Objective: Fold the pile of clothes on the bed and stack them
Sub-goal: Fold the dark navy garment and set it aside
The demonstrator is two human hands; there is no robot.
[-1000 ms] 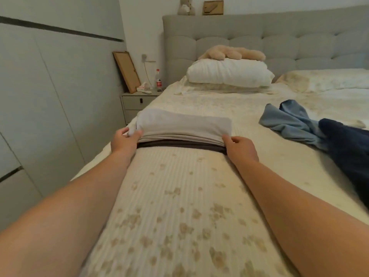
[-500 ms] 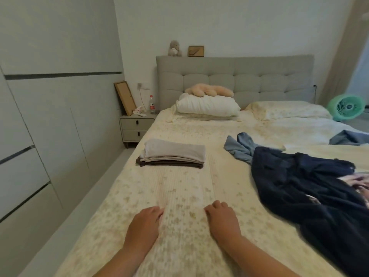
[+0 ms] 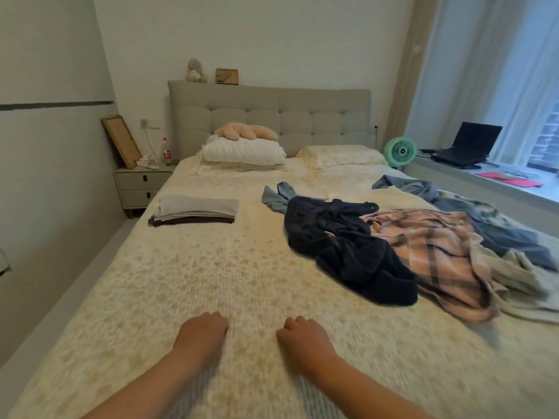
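Note:
A folded stack [image 3: 195, 210] with a pale grey garment on top and a dark brown one beneath lies on the bed's left side. The unfolded pile sprawls to the right: a dark navy garment [image 3: 348, 252], a pink plaid shirt [image 3: 435, 252], a light blue piece [image 3: 276, 196], blue-grey clothes [image 3: 484, 219] and a cream piece [image 3: 526, 282]. My left hand [image 3: 202, 334] and right hand [image 3: 302, 335] hover low over the cream floral bedspread [image 3: 211, 282] near its foot, fingers loosely curled, holding nothing.
Pillows [image 3: 243, 152] and a plush toy [image 3: 245, 132] lie by the grey headboard [image 3: 269, 116]. A nightstand [image 3: 142, 184] stands at the left; a green fan [image 3: 400, 151] and a laptop [image 3: 467, 146] sit on the window ledge at the right.
My hands let go of the folded stack and drew back toward the foot of the bed. The view pulled back and turned right, showing more of the unfolded pile.

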